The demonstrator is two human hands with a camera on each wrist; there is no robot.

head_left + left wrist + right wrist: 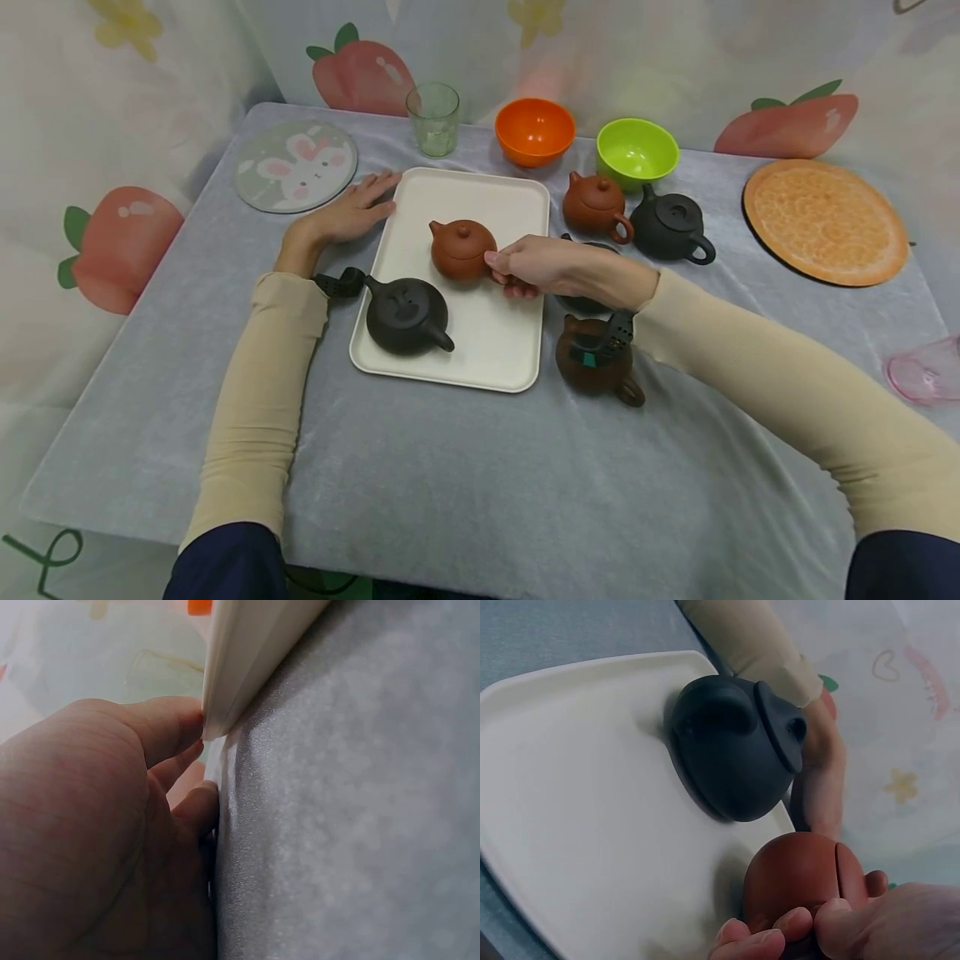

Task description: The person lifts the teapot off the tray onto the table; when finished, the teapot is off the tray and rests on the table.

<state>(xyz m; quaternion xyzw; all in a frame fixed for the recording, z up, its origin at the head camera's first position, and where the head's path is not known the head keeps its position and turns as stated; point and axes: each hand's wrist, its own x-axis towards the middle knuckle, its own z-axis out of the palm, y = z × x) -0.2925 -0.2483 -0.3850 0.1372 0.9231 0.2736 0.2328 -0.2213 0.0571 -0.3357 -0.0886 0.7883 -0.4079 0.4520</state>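
Note:
My right hand (536,265) pinches the handle of a reddish-brown clay teapot (459,248) over the upper middle of a white tray (487,350). The right wrist view shows thumb and fingers closed round that handle, which they hide. Nearer me on the tray sits a black teapot (407,317), its handle toward the front. My left hand (348,212) rests on the cloth at the tray's far left corner, fingers stretched out. Seen from the left wrist, the thumb (176,724) touches the tray's rim (214,712).
Right of the tray stand a dark brown teapot (592,358), another reddish-brown teapot (592,204) and a black one (667,225). A dark item lies partly under my right wrist. Behind are a green glass (435,125), orange bowl (535,133) and green bowl (637,154). Round mats lie at both sides.

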